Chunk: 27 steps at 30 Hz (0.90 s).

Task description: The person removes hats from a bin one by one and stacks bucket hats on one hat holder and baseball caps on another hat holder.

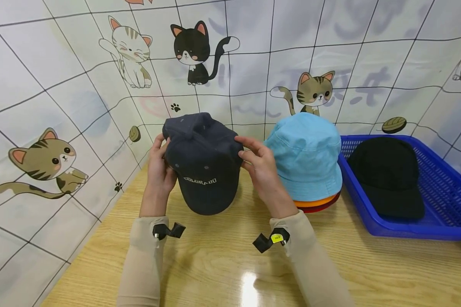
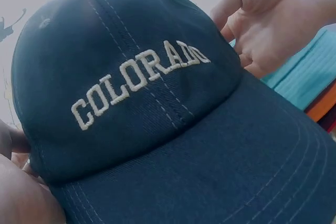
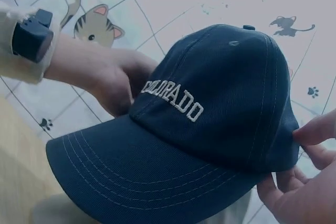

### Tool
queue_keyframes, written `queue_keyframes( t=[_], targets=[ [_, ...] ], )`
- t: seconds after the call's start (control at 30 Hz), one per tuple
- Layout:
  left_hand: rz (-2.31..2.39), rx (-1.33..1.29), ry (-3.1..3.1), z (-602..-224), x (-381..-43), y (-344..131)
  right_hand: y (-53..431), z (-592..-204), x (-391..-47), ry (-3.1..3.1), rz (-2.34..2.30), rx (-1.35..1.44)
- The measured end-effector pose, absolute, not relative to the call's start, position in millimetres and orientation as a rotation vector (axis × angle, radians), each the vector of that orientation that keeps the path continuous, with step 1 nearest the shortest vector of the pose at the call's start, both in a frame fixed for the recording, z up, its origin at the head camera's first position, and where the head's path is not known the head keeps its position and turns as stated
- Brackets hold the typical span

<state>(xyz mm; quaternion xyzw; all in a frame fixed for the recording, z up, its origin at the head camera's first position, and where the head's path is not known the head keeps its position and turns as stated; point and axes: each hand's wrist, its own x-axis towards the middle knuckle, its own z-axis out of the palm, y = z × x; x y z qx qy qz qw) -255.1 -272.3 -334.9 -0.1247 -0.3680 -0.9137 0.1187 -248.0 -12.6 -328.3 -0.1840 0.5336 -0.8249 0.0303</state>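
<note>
A navy baseball cap with COLORADO in pale raised letters is held up between both hands, its brim toward me and angled down. My left hand grips the cap's left side, some fingers hidden behind it. On the opposite side my right hand pinches the cap's edge between thumb and fingers, which shows closely in the right wrist view. The crown has a dent in its top in the head view. Just right of the right hand stands a light blue bucket hat, stacked over orange and dark red hats.
A blue plastic basket stands at the right with a black cap inside. Behind the wooden table hangs a white gridded sheet printed with cartoon cats, which also runs along the left side.
</note>
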Motion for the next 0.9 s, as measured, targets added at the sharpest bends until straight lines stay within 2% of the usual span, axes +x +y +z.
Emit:
queue_keyframes(
  t=[0.9],
  targets=[
    [-2.604, 0.045, -1.372, -352, -271, -286, -29, -366, -268, 1.343, -2.636, -0.557]
  ],
)
